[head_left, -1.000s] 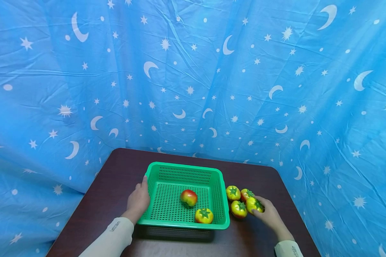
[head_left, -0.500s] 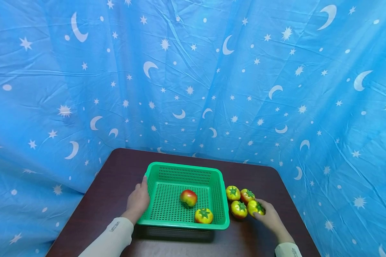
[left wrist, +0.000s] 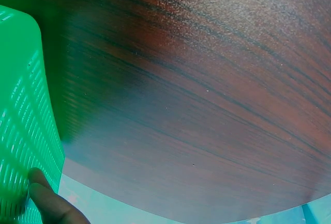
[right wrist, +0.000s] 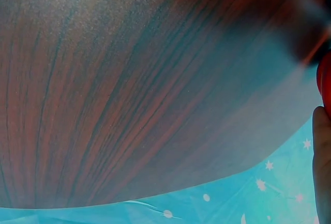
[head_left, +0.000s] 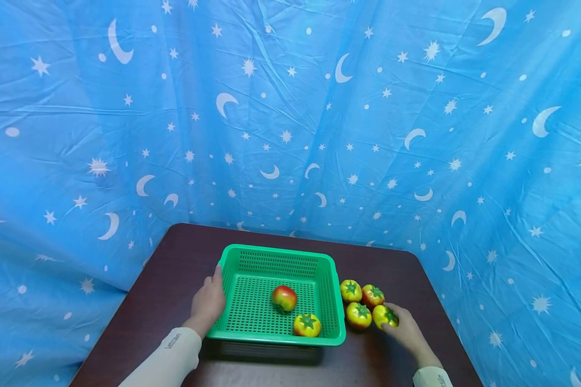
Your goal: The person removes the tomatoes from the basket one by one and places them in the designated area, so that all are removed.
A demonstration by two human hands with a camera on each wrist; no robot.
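At the left side of a green plastic basket (head_left: 275, 339), my left hand (head_left: 208, 302) holds its rim and wall. In the left wrist view, fingertips (left wrist: 39, 180) lie against the slotted wall of the basket. Two yellow-and-red tomatoes (head_left: 307, 325) with green leafy tops lie inside; one is tipped over. My right hand (head_left: 408, 329) grips another tomato (head_left: 383, 316) between thumb and fingers, right of the basket. Beside it sit three more: a front tomato (head_left: 358, 316), a back-left tomato (head_left: 350, 290) and a redder tomato (head_left: 373, 295). A red edge of fruit (right wrist: 326, 81) shows in the right wrist view.
The dark brown wooden table (head_left: 184, 258) has rounded far corners. Behind and beside it hangs a blue curtain (head_left: 290, 150) with white moons and stars. The basket's right wall stands close to the group of tomatoes.
The tomato in my right hand has shifted slightly right and toward me, opening a small gap from its neighbours. My left hand and the basket have stayed in place.
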